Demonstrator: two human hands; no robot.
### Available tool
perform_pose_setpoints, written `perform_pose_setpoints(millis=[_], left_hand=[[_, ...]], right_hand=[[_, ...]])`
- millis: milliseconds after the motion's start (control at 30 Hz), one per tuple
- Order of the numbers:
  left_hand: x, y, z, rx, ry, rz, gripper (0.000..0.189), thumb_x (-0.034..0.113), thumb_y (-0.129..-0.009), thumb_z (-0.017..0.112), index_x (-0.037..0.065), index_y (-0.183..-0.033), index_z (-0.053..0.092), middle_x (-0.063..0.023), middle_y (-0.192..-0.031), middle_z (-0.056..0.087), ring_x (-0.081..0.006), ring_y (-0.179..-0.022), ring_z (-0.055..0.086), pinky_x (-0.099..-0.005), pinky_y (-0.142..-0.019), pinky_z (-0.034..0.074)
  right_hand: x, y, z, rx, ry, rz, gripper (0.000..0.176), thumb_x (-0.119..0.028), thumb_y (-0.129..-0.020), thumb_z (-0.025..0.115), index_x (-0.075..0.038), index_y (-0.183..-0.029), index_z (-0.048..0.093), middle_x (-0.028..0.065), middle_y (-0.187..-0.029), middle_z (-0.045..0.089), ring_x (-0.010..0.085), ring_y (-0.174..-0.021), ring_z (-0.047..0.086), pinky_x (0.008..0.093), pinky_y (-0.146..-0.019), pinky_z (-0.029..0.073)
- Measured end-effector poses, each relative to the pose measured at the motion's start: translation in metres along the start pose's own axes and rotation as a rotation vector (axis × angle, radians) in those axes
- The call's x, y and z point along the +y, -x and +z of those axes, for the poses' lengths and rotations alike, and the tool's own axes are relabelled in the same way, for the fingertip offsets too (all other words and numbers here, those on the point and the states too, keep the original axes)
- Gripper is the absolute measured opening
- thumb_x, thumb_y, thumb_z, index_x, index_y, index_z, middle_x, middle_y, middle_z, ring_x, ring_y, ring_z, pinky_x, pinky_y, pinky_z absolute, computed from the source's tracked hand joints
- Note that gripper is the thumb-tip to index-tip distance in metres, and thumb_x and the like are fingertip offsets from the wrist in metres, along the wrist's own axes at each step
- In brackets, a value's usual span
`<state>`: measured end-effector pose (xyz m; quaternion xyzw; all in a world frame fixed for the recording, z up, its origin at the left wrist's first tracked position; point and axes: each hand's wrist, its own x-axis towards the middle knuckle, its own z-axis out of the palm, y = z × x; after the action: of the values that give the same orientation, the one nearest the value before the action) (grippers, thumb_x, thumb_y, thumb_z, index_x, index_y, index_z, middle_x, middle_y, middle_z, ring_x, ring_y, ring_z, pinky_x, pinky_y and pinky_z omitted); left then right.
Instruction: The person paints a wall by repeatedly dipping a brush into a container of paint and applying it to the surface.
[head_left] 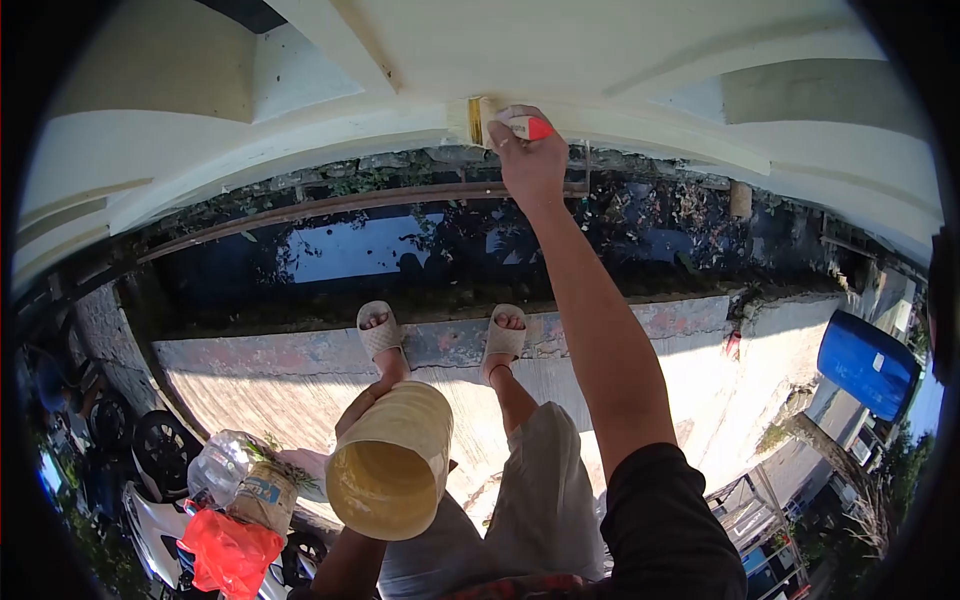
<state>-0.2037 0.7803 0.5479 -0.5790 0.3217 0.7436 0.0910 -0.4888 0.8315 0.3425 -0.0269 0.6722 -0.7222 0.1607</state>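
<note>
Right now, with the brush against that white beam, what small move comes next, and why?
Probably one short stroke sideways along the white beam. The right hand presses the paintbrush against it, and the left hand holds the yellow cup far below, so spreading looks likelier than dipping.

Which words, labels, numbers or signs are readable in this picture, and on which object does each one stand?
No text can be read.
The blue-and-white label on the bundle at lower left: blurred, unreadable.
The white patch on the blue barrel: too small to read.
The brush in the right hand and the bucket in the left hand: no writing visible.
</note>
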Motion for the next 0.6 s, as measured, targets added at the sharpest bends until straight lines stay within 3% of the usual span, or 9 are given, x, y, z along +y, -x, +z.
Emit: perform_pose_setpoints(millis=[133, 167, 233, 300, 400, 467, 500, 567, 600], left_hand=[[-0.008, -0.025, -0.036, -0.008, 0.109, 0.062, 0.073, 0.020, -0.069, 0.078, 0.000, -0.130, 0.044, -0.0128, -0.114, 0.057, -0.0223, -0.100, 0.060, -0.0334, -0.089, 0.052], [-0.008, -0.028, -0.047, -0.013, 0.132, 0.071, 0.066, 0.019, -0.072, 0.075, -0.001, -0.128, 0.045, -0.0129, -0.112, 0.058, -0.0220, -0.097, 0.061, -0.0331, -0.087, 0.053], [-0.006, -0.032, -0.071, -0.021, 0.182, 0.092, 0.054, 0.017, -0.079, 0.069, -0.002, -0.125, 0.048, -0.0130, -0.107, 0.061, -0.0212, -0.092, 0.063, -0.0324, -0.081, 0.055], [-0.004, -0.034, -0.093, -0.033, 0.235, 0.111, 0.042, 0.014, -0.085, 0.063, -0.003, -0.121, 0.051, -0.0131, -0.102, 0.063, -0.0205, -0.086, 0.065, -0.0317, -0.076, 0.057], [0.004, -0.032, -0.117, -0.055, 0.285, 0.120, 0.031, 0.012, -0.091, 0.057, -0.005, -0.117, 0.054, -0.0132, -0.097, 0.065, -0.0197, -0.080, 0.068, -0.0310, -0.070, 0.060], [0.019, -0.020, -0.127, -0.090, -0.613, 0.605, 0.097, 0.027, -0.057, 0.089, 0.001, -0.136, 0.040, -0.0123, -0.122, 0.053, -0.0238, -0.110, 0.056, -0.0334, -0.098, 0.048], [0.025, -0.019, -0.130, -0.061, -0.704, 0.638, 0.099, 0.027, -0.055, 0.090, 0.000, -0.135, 0.039, -0.0118, -0.121, 0.053, -0.0229, -0.109, 0.056, -0.0329, -0.096, 0.048], [0.029, -0.019, -0.133, -0.074, -0.667, 0.619, 0.099, 0.027, -0.055, 0.091, 0.000, -0.135, 0.039, -0.0118, -0.121, 0.053, -0.0230, -0.109, 0.056, -0.0330, -0.096, 0.048], [0.030, -0.018, -0.135, -0.075, -0.637, 0.594, 0.099, 0.027, -0.055, 0.091, 0.000, -0.135, 0.039, -0.0119, -0.121, 0.053, -0.0231, -0.109, 0.056, -0.0330, -0.096, 0.048]], right_hand=[[-0.014, -0.011, -0.073, 0.356, 0.528, -0.244, 0.019, 0.001, -0.079, 0.066, -0.006, -0.096, 0.062, 0.0075, -0.077, 0.063, 0.0155, -0.063, 0.058, 0.0283, -0.057, 0.047], [-0.012, -0.006, -0.069, 0.360, 0.532, -0.239, 0.019, 0.001, -0.079, 0.066, -0.006, -0.096, 0.062, 0.0075, -0.077, 0.063, 0.0155, -0.063, 0.058, 0.0283, -0.057, 0.047], [-0.022, 0.004, -0.045, 0.378, 1.213, -0.559, 0.025, 0.001, -0.071, 0.068, -0.009, -0.094, 0.061, 0.0103, -0.085, 0.061, 0.0278, -0.075, 0.062, 0.0378, -0.065, 0.051], [0.006, 0.015, 0.006, 0.171, 1.276, -0.514, 0.027, -0.002, -0.066, 0.068, -0.008, -0.091, 0.060, 0.0131, -0.091, 0.059, 0.0364, -0.084, 0.059, 0.0451, -0.071, 0.051], [0.020, 0.044, 0.102, -0.092, 1.144, -0.603, 0.029, 0.000, -0.065, 0.067, -0.009, -0.091, 0.058, 0.0125, -0.088, 0.058, 0.0365, -0.084, 0.060, 0.0435, -0.069, 0.052], [0.012, 0.051, 0.137, -0.256, 0.934, -0.628, 0.026, 0.002, -0.070, 0.068, -0.009, -0.092, 0.060, 0.0114, -0.083, 0.060, 0.0269, -0.076, 0.064, 0.0395, -0.064, 0.052], [0.004, 0.050, 0.137, -0.250, 0.948, -0.628, 0.026, 0.002, -0.070, 0.068, -0.009, -0.092, 0.060, 0.0114, -0.083, 0.060, 0.0269, -0.076, 0.064, 0.0395, -0.064, 0.052], [-0.010, 0.049, 0.134, -0.190, 0.317, -0.210, 0.017, -0.001, -0.079, 0.068, -0.008, -0.094, 0.062, 0.0070, -0.078, 0.063, 0.0141, -0.067, 0.061, 0.0304, -0.059, 0.051], [-0.006, 0.043, 0.114, -0.095, 0.271, -0.131, 0.013, -0.003, -0.083, 0.067, -0.006, -0.094, 0.062, 0.0055, -0.078, 0.064, 0.0108, -0.067, 0.059, 0.0269, -0.058, 0.049]])
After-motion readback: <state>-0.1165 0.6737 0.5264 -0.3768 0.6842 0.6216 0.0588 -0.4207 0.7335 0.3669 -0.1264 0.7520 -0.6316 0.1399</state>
